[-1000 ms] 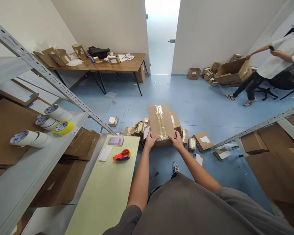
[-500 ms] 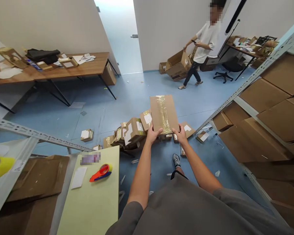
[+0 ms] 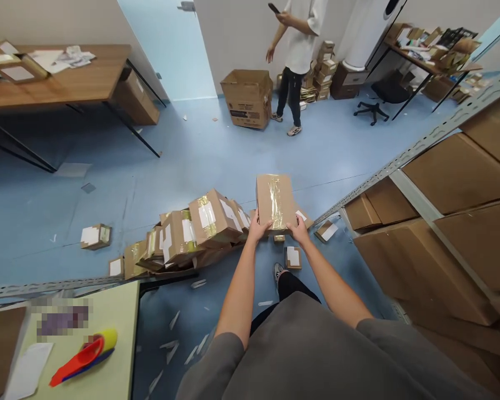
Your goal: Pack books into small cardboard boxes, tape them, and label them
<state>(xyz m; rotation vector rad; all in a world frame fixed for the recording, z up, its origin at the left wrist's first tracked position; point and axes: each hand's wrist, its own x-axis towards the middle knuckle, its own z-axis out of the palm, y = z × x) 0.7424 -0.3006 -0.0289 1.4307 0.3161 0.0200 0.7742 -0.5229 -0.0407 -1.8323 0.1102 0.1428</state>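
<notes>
A brown cardboard box (image 3: 274,201) with shiny yellowish tape down its top is held out in front of me. My left hand (image 3: 258,226) grips its near left corner, thumb on top. The near right corner is in my right hand (image 3: 299,229), its thumb also on top. Left of the held box, a heap of taped cartons (image 3: 214,218) with white labels lies on the floor. Below my hands, a small labelled box (image 3: 293,257) rests on the floor by my foot.
A pale green table (image 3: 108,311) at lower left bears a red tape dispenser (image 3: 81,358). Metal shelving with large cartons (image 3: 425,266) stands at right. A person (image 3: 300,44) holding a phone stands beyond, beside a large open carton (image 3: 248,103). A wooden desk (image 3: 87,72) is upper left.
My view has shifted rightward and closer to the floor heap, with the box still in both hands. The person has let go of the large carton, which now stands upright on the floor.
</notes>
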